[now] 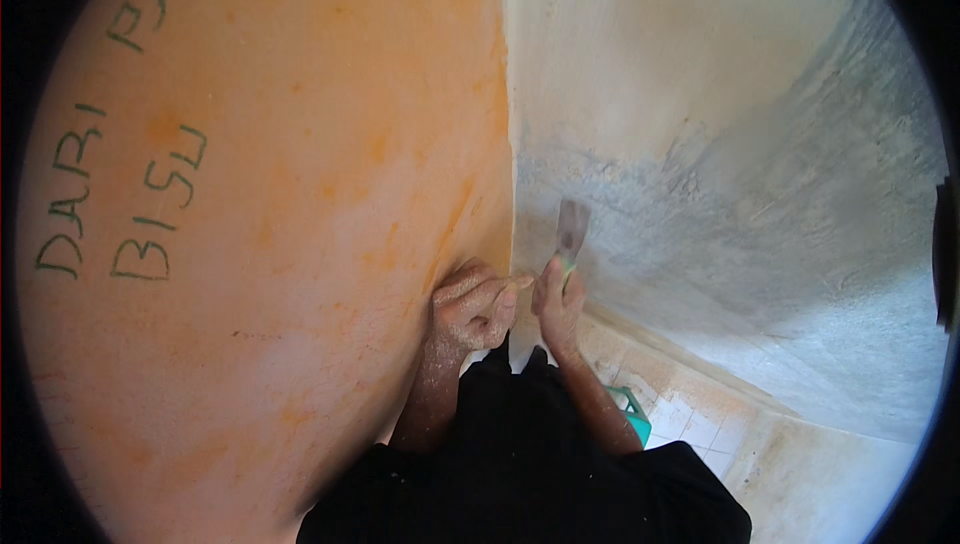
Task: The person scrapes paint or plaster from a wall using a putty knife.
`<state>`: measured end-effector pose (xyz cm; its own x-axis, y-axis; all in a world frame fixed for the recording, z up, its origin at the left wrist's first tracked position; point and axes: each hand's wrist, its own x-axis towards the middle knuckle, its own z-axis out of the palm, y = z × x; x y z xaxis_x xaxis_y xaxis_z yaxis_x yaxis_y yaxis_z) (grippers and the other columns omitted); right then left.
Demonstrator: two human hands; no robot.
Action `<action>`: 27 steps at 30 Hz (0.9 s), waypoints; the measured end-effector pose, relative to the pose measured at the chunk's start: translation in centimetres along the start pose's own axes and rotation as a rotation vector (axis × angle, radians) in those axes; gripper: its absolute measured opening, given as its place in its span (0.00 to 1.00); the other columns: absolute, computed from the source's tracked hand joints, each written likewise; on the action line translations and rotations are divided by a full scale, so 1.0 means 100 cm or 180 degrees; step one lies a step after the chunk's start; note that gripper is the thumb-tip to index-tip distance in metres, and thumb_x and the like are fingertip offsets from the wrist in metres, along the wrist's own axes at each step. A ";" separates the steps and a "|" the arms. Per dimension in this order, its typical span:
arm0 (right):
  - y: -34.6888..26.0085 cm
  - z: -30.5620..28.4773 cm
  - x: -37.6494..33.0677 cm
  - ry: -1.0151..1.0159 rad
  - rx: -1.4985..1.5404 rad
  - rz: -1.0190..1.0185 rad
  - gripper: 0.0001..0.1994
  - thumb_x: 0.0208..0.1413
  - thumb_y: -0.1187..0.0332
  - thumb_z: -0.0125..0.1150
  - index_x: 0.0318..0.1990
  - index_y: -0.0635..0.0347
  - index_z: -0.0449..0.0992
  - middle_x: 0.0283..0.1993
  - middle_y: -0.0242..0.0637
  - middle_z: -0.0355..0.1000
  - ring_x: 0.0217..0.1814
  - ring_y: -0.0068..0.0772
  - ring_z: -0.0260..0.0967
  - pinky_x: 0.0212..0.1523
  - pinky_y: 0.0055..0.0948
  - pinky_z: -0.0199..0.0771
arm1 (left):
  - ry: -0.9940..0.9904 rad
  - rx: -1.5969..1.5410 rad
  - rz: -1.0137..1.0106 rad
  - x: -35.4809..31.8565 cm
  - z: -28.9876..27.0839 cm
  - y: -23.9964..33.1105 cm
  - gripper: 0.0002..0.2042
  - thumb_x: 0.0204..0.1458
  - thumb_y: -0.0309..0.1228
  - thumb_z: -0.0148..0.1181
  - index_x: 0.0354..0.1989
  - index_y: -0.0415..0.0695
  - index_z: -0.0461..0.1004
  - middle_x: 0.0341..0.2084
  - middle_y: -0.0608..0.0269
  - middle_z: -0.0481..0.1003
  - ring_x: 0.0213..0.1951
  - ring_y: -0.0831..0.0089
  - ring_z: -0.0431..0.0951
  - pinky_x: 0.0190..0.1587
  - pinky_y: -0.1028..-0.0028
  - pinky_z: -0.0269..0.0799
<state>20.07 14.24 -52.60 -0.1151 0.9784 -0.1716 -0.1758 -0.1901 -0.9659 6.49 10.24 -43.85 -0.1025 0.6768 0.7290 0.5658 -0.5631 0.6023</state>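
Observation:
My right hand point(560, 306) is wrapped round the handle of a scraper point(573, 227), a flat, greyish metal blade pointing up and away from me. A bit of green shows on the handle beside my thumb. The blade lies close to the rough grey wall point(640, 194); whether it touches is hard to tell. My left hand point(475, 306), dusty with pale powder, is closed near the corner, next to the orange wall point(330, 124). One of its fingers points toward the corner, and whatever the curled fingers may hold is hidden.
Dark handwritten lettering marks the orange wall at the far left. Low on the right, a green plastic container point(632, 416) stands on the tiled floor point(700, 422), partly behind my right forearm. A dark object point(945, 254) shows at the right rim.

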 end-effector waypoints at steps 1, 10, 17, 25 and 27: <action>-0.003 0.002 -0.004 -0.0022 -0.0008 0.0002 0.15 0.66 0.58 0.46 0.28 0.55 0.61 0.17 0.22 0.55 0.16 0.14 0.51 0.14 0.20 0.51 | 0.0018 0.0014 -0.0007 0.000 0.000 0.000 0.06 0.48 0.21 0.57 0.31 0.36 0.80 0.18 0.56 0.73 0.20 0.65 0.71 0.25 0.70 0.68; -0.015 0.009 -0.011 -0.0072 0.0399 0.0370 0.16 0.66 0.57 0.46 0.28 0.54 0.61 0.19 0.21 0.56 0.16 0.13 0.51 0.15 0.19 0.51 | 0.0016 -0.0078 0.0016 0.001 0.001 0.001 0.05 0.47 0.21 0.58 0.30 0.35 0.80 0.18 0.57 0.74 0.18 0.66 0.71 0.24 0.69 0.65; -0.011 0.014 -0.004 -0.0130 0.0119 0.0051 0.17 0.66 0.56 0.46 0.27 0.56 0.62 0.17 0.23 0.57 0.16 0.15 0.53 0.15 0.21 0.53 | 0.0055 0.0150 0.0209 -0.024 0.005 -0.019 0.06 0.47 0.23 0.55 0.25 0.37 0.79 0.16 0.57 0.73 0.17 0.66 0.71 0.23 0.70 0.64; 0.024 -0.001 0.005 0.0057 0.0175 0.0226 0.16 0.65 0.58 0.48 0.27 0.57 0.61 0.18 0.24 0.58 0.16 0.15 0.53 0.15 0.21 0.52 | -0.0005 0.0181 0.0284 -0.098 0.045 -0.069 0.08 0.46 0.23 0.57 0.16 0.40 0.70 0.12 0.61 0.66 0.12 0.66 0.65 0.19 0.68 0.60; 0.002 0.011 0.000 0.0042 0.0206 0.0196 0.16 0.66 0.59 0.47 0.28 0.57 0.62 0.18 0.24 0.57 0.16 0.15 0.53 0.14 0.21 0.52 | -0.0207 0.0481 0.0172 -0.114 0.036 -0.074 0.11 0.44 0.22 0.58 0.14 0.41 0.66 0.11 0.61 0.65 0.12 0.65 0.65 0.19 0.67 0.61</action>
<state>18.95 14.10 -52.60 -0.1148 0.9656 -0.2333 -0.2316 -0.2545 -0.9389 6.42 8.41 -57.80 -0.0184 0.6794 0.7335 0.6861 -0.5251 0.5035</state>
